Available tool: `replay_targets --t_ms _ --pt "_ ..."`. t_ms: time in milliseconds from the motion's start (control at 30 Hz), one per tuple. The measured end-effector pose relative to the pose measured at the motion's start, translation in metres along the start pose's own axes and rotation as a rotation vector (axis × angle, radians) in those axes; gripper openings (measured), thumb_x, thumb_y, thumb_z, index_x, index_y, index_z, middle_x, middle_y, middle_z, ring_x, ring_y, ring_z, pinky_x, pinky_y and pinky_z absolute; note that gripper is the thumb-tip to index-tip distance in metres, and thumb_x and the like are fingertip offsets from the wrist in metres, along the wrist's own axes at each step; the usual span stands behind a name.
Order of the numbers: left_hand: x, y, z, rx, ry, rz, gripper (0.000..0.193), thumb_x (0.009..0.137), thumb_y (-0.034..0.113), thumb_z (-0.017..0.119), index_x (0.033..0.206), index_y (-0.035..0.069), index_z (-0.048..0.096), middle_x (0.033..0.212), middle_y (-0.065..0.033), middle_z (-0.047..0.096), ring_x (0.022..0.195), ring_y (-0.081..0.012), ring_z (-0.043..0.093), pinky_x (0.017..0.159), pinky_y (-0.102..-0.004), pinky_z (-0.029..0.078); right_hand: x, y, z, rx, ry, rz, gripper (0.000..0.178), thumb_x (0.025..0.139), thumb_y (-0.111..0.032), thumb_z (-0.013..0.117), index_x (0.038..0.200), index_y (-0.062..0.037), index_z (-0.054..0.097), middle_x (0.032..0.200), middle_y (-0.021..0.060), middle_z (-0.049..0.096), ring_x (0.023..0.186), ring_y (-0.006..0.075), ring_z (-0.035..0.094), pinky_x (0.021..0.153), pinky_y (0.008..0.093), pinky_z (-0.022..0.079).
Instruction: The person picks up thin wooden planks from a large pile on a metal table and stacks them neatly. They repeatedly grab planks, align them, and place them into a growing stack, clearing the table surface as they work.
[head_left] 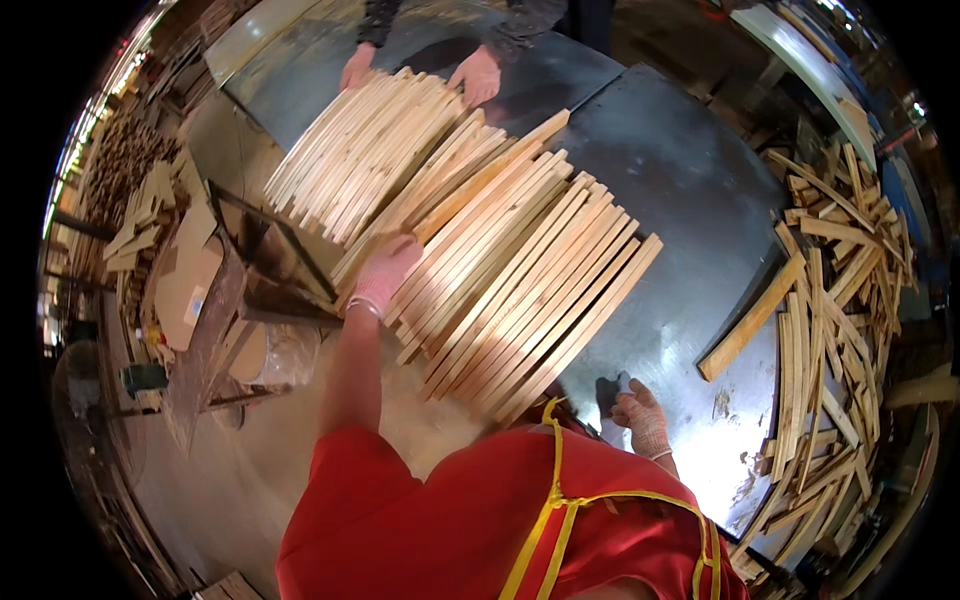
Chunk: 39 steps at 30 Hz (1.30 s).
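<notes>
Long pale wooden strips (520, 260) lie side by side in a row on a dark metal-topped table (690, 190), their near ends jutting past its left edge. My left hand (388, 270), in a pinkish knit glove, is closed on the strips near the middle of the row, at their near ends. Low on the right, over the shiny metal, my right hand (643, 418) is gloved too and curled around a small greyish object (625, 384) whose kind I cannot make out. A darker, orange-toned strip (490, 180) lies slantwise among the paler ones.
Across the table a co-worker's hands (478, 76) hold the far end of another bundle of strips (370, 140). Loose offcuts (825, 330) are heaped along the right edge, with one curved board (750, 318) beside them. A metal frame (285, 245) stands at the left.
</notes>
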<state>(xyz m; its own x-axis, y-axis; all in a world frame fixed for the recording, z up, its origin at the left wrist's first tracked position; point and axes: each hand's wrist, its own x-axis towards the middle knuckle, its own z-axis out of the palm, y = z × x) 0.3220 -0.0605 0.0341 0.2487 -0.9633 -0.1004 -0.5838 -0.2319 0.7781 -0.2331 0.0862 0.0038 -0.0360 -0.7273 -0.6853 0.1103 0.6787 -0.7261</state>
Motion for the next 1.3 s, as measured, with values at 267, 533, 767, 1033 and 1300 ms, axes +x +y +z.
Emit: replay_targets --t_ms 267,533,767,1033,1300 --pt "0.141 0.053 0.062 -0.465 -0.127 -0.416 0.057 0.087 0.054 0.083 0.105 0.001 0.07 0.095 -0.0087 0.072 0.093 -0.016 0.067 0.072 -0.0353 0.051 -0.011 0.007 0.006 -0.015 -0.025 0.037 0.074 0.096 -0.015 0.073 0.161 0.0036 0.042 0.12 0.0131 0.067 0.093 0.0237 0.069 0.08 0.0354 0.06" --pt "0.127 0.13 0.126 0.829 -0.017 0.162 0.047 0.099 0.038 0.06 0.123 -0.002 0.066 0.107 -0.0256 0.078 0.104 -0.0421 0.076 0.091 -0.0535 0.06 -0.02 0.01 0.012 -0.036 -0.023 0.097 0.077 0.095 -0.01 0.072 0.162 0.0035 0.039 0.113 0.0081 0.067 0.092 0.0173 0.064 0.079 0.031 0.055" --pt "0.039 0.102 0.007 0.764 -0.034 0.064 0.03 0.098 0.021 0.057 0.117 0.0 0.068 0.128 -0.0251 0.072 0.12 -0.0429 0.068 0.101 -0.0522 0.054 -0.024 0.02 -0.016 0.023 0.0 0.013 0.074 0.097 -0.012 0.07 0.163 0.0025 0.039 0.117 0.0092 0.066 0.097 0.0176 0.065 0.083 0.032 0.055" --pt "-0.011 -0.011 -0.048 0.561 0.066 -0.121 0.074 0.087 0.037 0.077 0.152 0.008 0.057 0.153 -0.0216 0.059 0.139 -0.0422 0.056 0.116 -0.0454 0.047 -0.025 0.015 -0.01 -0.017 0.016 0.017 0.073 0.095 -0.008 0.066 0.16 0.0089 0.039 0.096 0.0048 0.064 0.078 0.0137 0.058 0.071 0.0289 0.05" --pt "-0.089 0.019 0.013 0.364 -0.032 0.061 0.089 0.086 0.027 0.078 0.162 0.001 0.04 0.16 -0.0248 0.051 0.144 -0.0408 0.053 0.116 -0.0454 0.045 -0.022 -0.003 -0.047 -0.304 0.099 -0.026 0.072 0.094 -0.029 0.073 0.156 0.0001 0.051 0.121 0.015 0.074 0.099 0.02 0.07 0.09 0.0321 0.058"
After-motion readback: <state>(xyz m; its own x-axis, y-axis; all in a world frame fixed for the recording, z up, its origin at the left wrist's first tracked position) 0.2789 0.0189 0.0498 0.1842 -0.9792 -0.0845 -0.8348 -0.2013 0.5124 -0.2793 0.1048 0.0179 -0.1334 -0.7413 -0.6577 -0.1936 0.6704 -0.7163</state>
